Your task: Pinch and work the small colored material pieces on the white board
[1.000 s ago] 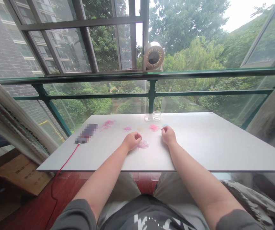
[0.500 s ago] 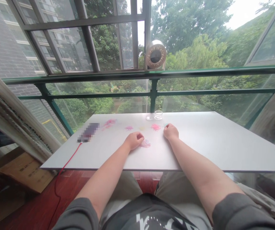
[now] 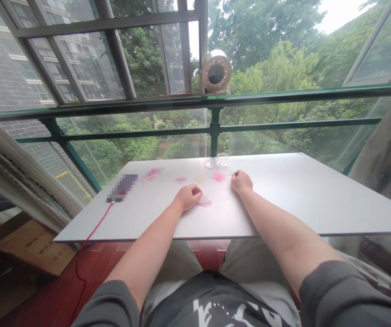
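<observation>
My left hand (image 3: 188,197) rests curled on the white table (image 3: 300,200), its fingertips at a small pink and purple heap of tiny pieces (image 3: 205,200). My right hand (image 3: 241,180) lies a little farther back, fingers closed in a pinch near a bright pink heap (image 3: 219,176) and a tiny blue-green bit (image 3: 232,172). What either hand pinches is too small to make out. More small heaps lie in a row: yellow (image 3: 200,179), pink (image 3: 180,179) and a larger pink smear (image 3: 153,173).
Two small clear dishes (image 3: 216,160) stand at the table's far edge. A dark phone-like object (image 3: 122,187) with a red cable (image 3: 89,234) lies at the left. Behind is a green railing (image 3: 215,102) with a round fan (image 3: 216,72). Cardboard boxes (image 3: 28,247) sit on the floor at left.
The view has shifted slightly. Both hands stay curled in nearly the same spots; my right hand has edged a bit farther back toward the blue-green bit.
</observation>
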Available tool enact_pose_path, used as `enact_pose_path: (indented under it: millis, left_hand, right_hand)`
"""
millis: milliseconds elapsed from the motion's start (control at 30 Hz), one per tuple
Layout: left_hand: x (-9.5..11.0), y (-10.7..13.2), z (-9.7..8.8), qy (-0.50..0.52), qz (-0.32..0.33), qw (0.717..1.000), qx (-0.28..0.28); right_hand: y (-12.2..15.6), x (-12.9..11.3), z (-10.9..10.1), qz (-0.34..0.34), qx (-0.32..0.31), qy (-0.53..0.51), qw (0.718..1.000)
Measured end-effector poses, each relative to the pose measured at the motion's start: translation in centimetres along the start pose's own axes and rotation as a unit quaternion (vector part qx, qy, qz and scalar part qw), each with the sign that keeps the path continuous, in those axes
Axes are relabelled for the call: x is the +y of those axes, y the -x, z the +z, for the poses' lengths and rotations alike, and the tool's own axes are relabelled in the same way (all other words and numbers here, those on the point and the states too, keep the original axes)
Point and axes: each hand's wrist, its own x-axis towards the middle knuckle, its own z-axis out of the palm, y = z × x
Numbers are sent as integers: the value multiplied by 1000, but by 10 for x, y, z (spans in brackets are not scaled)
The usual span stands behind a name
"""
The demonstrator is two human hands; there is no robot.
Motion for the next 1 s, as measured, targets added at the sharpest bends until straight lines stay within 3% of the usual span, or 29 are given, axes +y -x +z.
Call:
enact_pose_path:
  millis: [400,800,1000]
  left_hand:
    - [0,0,0,7,0,1000,-3]
    - [3,1,-1,-4,-6,1000,-6]
    - [3,2,-1,-8,-1,1000,-8]
  right_hand:
    - [-8,4,4,-9,14,-31,999]
    - [-8,4,5,-26,-16,-4,1000]
    - [-11,6,6,-2,11,-16,1000]
